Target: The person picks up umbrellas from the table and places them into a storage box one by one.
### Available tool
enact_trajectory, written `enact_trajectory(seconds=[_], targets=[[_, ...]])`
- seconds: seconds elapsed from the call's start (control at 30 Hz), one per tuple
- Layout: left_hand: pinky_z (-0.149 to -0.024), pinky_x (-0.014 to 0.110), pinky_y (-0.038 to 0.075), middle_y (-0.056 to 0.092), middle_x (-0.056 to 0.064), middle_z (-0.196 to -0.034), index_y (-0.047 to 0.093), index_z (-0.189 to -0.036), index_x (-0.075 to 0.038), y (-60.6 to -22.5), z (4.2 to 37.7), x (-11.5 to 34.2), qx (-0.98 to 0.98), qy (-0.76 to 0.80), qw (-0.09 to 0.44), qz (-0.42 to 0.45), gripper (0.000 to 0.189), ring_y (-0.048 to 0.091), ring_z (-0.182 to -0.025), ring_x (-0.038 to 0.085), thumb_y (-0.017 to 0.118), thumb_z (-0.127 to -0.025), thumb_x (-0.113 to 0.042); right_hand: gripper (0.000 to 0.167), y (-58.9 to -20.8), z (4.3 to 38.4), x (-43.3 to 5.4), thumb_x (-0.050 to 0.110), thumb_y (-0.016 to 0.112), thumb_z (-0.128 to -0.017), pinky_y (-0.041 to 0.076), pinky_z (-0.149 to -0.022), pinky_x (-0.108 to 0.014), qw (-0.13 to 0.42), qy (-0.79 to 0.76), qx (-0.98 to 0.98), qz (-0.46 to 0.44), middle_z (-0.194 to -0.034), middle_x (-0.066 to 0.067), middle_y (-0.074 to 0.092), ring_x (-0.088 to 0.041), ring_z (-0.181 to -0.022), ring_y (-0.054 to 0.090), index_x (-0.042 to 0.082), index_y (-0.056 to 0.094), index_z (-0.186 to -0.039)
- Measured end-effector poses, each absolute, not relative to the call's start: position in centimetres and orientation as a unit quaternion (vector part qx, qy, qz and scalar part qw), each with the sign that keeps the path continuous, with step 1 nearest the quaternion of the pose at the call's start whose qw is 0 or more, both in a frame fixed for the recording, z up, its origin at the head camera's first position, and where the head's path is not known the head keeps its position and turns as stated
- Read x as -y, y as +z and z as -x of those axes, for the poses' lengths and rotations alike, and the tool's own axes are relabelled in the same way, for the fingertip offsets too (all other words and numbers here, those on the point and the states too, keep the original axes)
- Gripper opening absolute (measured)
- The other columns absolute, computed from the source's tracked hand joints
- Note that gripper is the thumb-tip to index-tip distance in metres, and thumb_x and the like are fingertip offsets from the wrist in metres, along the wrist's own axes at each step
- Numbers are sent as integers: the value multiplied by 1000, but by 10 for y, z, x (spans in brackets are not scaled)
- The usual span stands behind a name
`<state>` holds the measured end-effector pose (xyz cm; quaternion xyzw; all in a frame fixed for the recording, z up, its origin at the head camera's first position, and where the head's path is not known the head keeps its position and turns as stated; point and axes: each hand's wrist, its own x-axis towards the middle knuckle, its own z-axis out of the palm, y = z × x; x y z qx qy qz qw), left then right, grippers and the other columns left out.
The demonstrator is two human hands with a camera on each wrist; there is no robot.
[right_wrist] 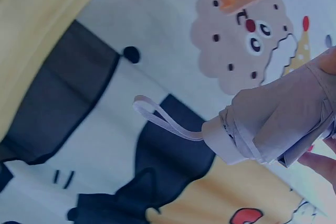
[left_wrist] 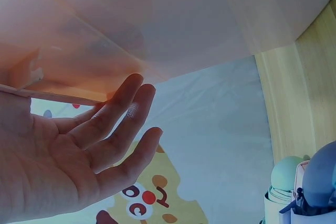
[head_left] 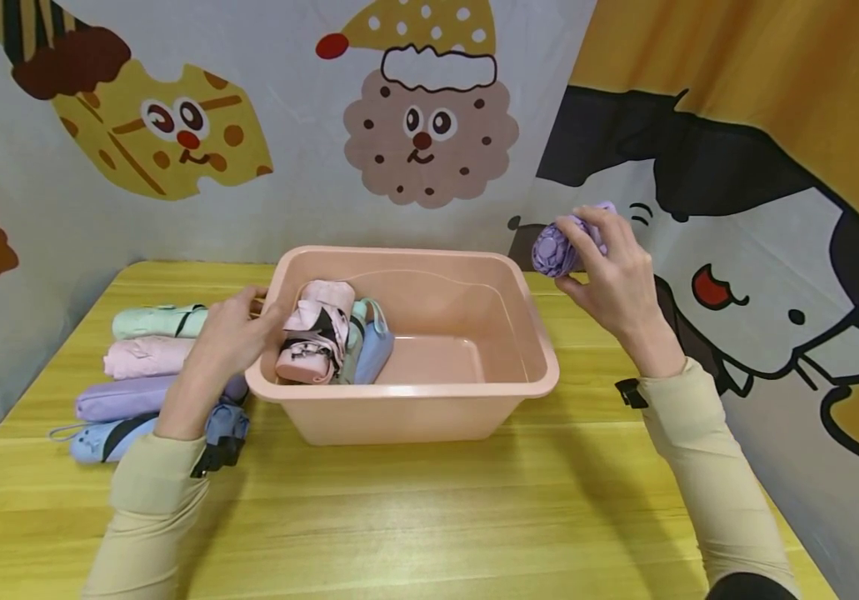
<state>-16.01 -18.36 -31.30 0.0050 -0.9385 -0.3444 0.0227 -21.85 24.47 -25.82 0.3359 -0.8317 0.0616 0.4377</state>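
Note:
My right hand (head_left: 612,271) holds a purple folded umbrella (head_left: 555,250) in the air, right of the pink plastic bin (head_left: 414,390) and above rim height. In the right wrist view, the umbrella (right_wrist: 283,114) shows its pale handle end and a looped strap. At the bin's left rim, my left hand (head_left: 237,337) holds the edge; in the left wrist view its fingers (left_wrist: 113,121) reach under the rim along the outer wall, with the thumb hidden. Inside the bin's left end lie a pink-and-black patterned umbrella (head_left: 317,329) and a blue one (head_left: 375,352), with a greenish one between them.
Left of the bin, several folded umbrellas lie stacked in a row on the wooden table (head_left: 429,517): mint green (head_left: 152,321), pink (head_left: 146,357), purple (head_left: 125,400) and blue (head_left: 110,437). Partly behind my left forearm sits another dark blue umbrella (head_left: 228,423). A cartoon-printed curtain (head_left: 294,150) hangs behind the table.

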Motion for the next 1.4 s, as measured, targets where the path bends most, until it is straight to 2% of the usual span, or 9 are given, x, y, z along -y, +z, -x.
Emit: enact_trajectory(seconds=[0.13,0.3,0.57,0.73,0.87,1.07,1.2,1.4], targets=[[-93,56,44,56,30,-125,42,-137,4,-313,159,184,938,-347,23,-5,58,53,-115,46,38,-98,-39,63,-247,216,-231,3,83,-67,51,-87,-57,434,67,821,-364,-122,-21,54,-39,-116,53,8,56,-124],[-93,56,44,56,30,-125,42,-137,4,-312,159,184,938,-347,20,-6,58,53,-115,46,37,-98,-39,63,-236,215,-215,3,84,-65,53,-84,-55,439,73,799,-405,-117,-21,55,-39,-109,55,8,57,-123],[-93,56,44,56,30,-125,42,-137,4,-312,158,184,938,-347,18,-8,58,53,-115,46,37,-98,-39,57,-222,210,-192,8,80,-72,54,-86,-52,420,47,780,-462,-117,-22,55,-40,-110,55,7,55,-124],[-94,57,43,56,30,-125,42,-137,5,-313,158,184,938,-345,20,-7,58,52,-116,46,37,-98,-39,55,-220,209,-177,14,80,-73,56,-80,-50,413,41,763,-496,-114,-22,57,-40,-106,57,6,56,-122],[-94,57,43,56,31,-125,41,-137,5,-313,158,184,938,-346,20,-7,59,52,-116,47,37,-98,-38,56,-220,209,-166,11,80,-71,57,-77,-49,403,43,753,-518,-114,-21,58,-40,-104,58,7,57,-122],[-94,56,44,57,31,-124,41,-137,6,-312,158,184,938,-347,21,-7,58,54,-114,46,37,-98,-37,62,-223,208,-150,11,83,-65,57,-79,-49,380,41,746,-544,-114,-19,58,-39,-105,58,9,58,-122],[-93,56,44,57,31,-124,42,-136,6,-312,159,184,939,-344,23,-7,58,54,-114,46,36,-97,-37,66,-225,207,-140,12,85,-62,58,-74,-46,358,41,744,-562,-114,-17,57,-37,-104,58,10,58,-122],[-92,56,45,57,31,-124,41,-137,6,-311,159,183,940,-340,23,-7,59,54,-113,46,35,-98,-38,65,-228,204,-122,16,87,-63,58,-74,-43,327,32,736,-591,-115,-15,57,-32,-105,56,12,59,-122]])
